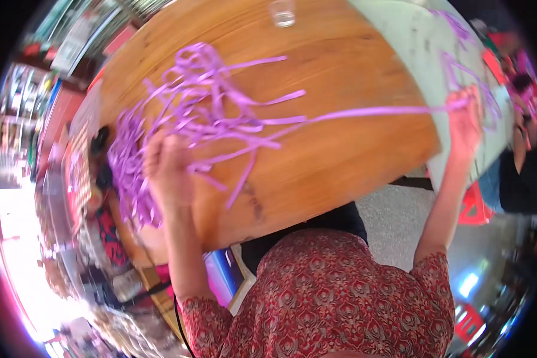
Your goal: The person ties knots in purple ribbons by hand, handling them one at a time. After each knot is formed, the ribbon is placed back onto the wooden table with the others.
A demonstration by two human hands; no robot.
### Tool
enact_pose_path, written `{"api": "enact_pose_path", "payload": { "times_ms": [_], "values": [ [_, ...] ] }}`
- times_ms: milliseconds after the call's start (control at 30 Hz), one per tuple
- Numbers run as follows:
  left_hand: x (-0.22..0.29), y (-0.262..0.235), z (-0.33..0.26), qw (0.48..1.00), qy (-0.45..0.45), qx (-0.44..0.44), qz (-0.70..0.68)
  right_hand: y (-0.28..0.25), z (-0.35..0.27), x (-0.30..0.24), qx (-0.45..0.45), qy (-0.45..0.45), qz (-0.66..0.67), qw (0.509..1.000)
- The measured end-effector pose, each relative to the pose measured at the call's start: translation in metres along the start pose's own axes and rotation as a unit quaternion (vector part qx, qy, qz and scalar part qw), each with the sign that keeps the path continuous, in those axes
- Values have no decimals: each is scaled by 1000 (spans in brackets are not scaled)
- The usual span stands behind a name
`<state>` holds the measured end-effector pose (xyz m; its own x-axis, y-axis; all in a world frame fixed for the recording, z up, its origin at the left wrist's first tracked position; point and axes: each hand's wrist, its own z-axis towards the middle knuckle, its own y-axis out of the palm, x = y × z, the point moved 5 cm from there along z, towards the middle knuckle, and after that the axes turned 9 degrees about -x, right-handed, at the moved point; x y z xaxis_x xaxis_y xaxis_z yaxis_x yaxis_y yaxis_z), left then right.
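Note:
A long purple ribbon (376, 111) stretches across the wooden table to my right hand (464, 122), whose fingers are pinched on its end at the right. Leftward, the strip runs down into a loose, tangled heap of purple ribbons (206, 89) with several ends fanned out over the wood. At the near side of this heap is my left hand (168, 161), slightly blurred, with its fingers curled closed. Ribbon strands lie against and around that hand; what its fingers hold, if anything, is hidden.
The wooden table (340, 65) meets a pale green table (411, 36) on the right, where more purple strips (459, 27) lie. A clear glass (283, 14) stands at the far edge. Stacked goods crowd the left side. A red plastic stool (474, 206) is at right.

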<state>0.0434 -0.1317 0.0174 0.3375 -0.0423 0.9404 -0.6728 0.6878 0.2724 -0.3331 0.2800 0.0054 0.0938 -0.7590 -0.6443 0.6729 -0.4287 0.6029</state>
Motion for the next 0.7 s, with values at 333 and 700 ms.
{"api": "enact_pose_path", "payload": {
  "times_ms": [333, 700],
  "values": [
    [-8, 80, -34, 986, -77, -135, -56, 216, -26, 113, -200, 137, -264, 934],
    [-5, 91, -37, 987, -2, -160, 2, 259, -30, 149, -272, 104, -222, 931]
  ]
}}
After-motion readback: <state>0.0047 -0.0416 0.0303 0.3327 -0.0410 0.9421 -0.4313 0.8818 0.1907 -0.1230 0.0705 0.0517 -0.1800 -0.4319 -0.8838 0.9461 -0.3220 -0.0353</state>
